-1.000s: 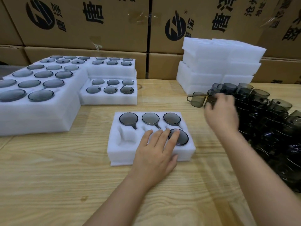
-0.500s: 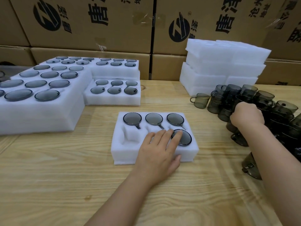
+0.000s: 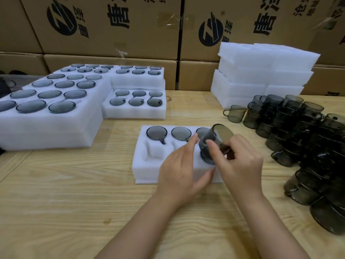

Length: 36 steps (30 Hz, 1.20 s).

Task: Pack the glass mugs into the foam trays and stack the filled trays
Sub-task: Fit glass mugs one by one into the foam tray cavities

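Observation:
A white foam tray (image 3: 143, 165) lies in the middle of the wooden table, with three grey glass mugs in its back row and one in the front right slot, partly hidden. My right hand (image 3: 240, 165) grips another smoky glass mug (image 3: 217, 139), tilted, just above the tray's right side. My left hand (image 3: 181, 171) rests on the tray's front with straight fingers. The front left slot (image 3: 153, 152) is empty; the front middle one is hidden by my left hand. A heap of loose mugs (image 3: 298, 131) covers the table's right side.
Filled foam trays (image 3: 46, 131) are stacked at the left, with more filled trays (image 3: 134, 113) behind the middle. A pile of foam trays (image 3: 261, 75) stands at the back right. Printed cardboard boxes (image 3: 112, 25) wall off the far edge.
My right hand went to the mug heap, took a mug, and brought it left over the tray. My left hand stayed on the tray's front.

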Motion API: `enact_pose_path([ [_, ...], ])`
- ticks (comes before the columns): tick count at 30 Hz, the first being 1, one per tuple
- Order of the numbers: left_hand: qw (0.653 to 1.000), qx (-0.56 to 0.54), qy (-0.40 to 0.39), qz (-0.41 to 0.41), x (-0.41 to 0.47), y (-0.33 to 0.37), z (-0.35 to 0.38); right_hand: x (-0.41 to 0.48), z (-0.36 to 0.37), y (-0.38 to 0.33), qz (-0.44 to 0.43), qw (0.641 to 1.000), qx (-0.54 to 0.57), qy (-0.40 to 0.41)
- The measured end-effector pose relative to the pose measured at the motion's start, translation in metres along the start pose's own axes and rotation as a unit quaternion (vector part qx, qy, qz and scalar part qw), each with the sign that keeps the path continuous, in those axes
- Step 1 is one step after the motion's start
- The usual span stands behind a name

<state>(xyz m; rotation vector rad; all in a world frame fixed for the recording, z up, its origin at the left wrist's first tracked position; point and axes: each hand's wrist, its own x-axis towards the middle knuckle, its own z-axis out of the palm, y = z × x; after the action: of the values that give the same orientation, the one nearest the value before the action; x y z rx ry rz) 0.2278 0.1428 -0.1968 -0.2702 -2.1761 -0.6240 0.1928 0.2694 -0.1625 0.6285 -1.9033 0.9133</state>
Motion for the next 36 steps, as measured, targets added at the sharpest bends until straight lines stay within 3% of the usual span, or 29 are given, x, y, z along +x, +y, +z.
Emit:
enact_pose_path([
  [7,0.997,-0.054,0.018,-0.056,0.0,0.0,0.0,-0.017,0.004,-0.004,-0.028,0.996,0.073,-0.038],
  [11,0.995,-0.054,0.034,-0.078,-0.002,-0.002,0.003,-0.015,0.002,-0.007,0.08,0.988,0.125,-0.045],
  [13,0.99,-0.067,0.06,-0.111,-0.002,-0.002,0.006,-0.016,0.004,-0.013,0.163,0.971,0.164,-0.067],
  [15,0.987,-0.062,0.076,-0.126,-0.003,-0.003,0.009,-0.019,0.009,-0.018,0.193,0.958,0.193,-0.092],
  [22,0.992,-0.058,0.07,-0.085,0.0,0.0,0.006,-0.018,0.009,-0.014,0.205,0.957,0.194,-0.071],
  [25,0.995,-0.079,0.041,-0.033,-0.001,-0.001,0.001,-0.015,0.007,-0.012,0.194,0.956,0.2,-0.094],
  [29,0.996,-0.063,0.065,-0.023,-0.002,-0.005,0.004,-0.014,0.007,-0.012,0.173,0.957,0.189,-0.134],
  [32,0.995,-0.025,0.097,0.0,-0.001,-0.006,0.008,-0.015,0.008,-0.01,0.168,0.96,0.181,-0.132],
  [36,0.988,0.103,0.096,0.069,0.002,-0.014,0.005,-0.016,0.008,-0.005,0.168,0.961,0.175,-0.136],
])
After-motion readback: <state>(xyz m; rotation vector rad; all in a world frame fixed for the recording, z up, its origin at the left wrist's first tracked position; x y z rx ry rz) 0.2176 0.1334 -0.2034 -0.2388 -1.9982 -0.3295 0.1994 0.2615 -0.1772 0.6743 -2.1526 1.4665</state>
